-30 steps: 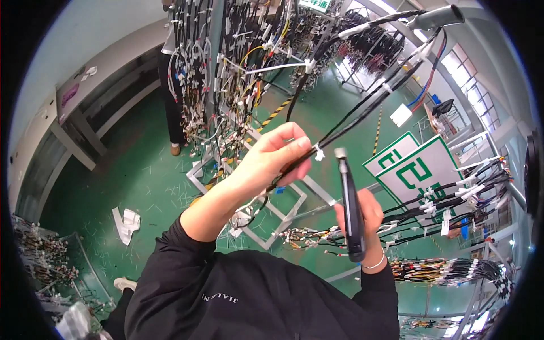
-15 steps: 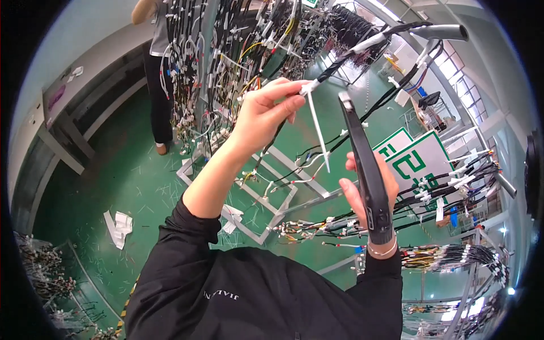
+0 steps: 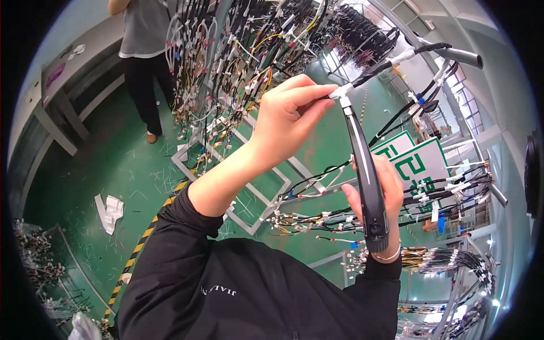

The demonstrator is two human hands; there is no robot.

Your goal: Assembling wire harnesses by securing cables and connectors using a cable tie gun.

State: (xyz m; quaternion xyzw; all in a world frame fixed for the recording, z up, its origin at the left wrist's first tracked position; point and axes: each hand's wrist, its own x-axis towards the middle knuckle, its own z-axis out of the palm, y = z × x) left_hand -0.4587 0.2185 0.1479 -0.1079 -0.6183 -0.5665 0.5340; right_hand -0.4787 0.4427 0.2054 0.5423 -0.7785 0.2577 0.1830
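- My left hand (image 3: 289, 122) is pinched shut, thumb and fingertips together on the white taped end (image 3: 340, 90) of a cable bundle, right where the black tool's nose meets it.
- My right hand (image 3: 381, 195) is wrapped around the long black tool (image 3: 365, 175), fingers closed on its body; the tool rises from that hand toward the left fingertips.
- The dark cable (image 3: 396, 59) runs on from the pinch, up and away past my left fingertips.
- As I judge it, doing this well means keeping the pinch firm just beside the nose, the tool in line with the bundle, and my fingertips clear of the tip.
- Beyond both hands hang harness wires (image 3: 238, 51); another person (image 3: 144, 62) stands well apart.
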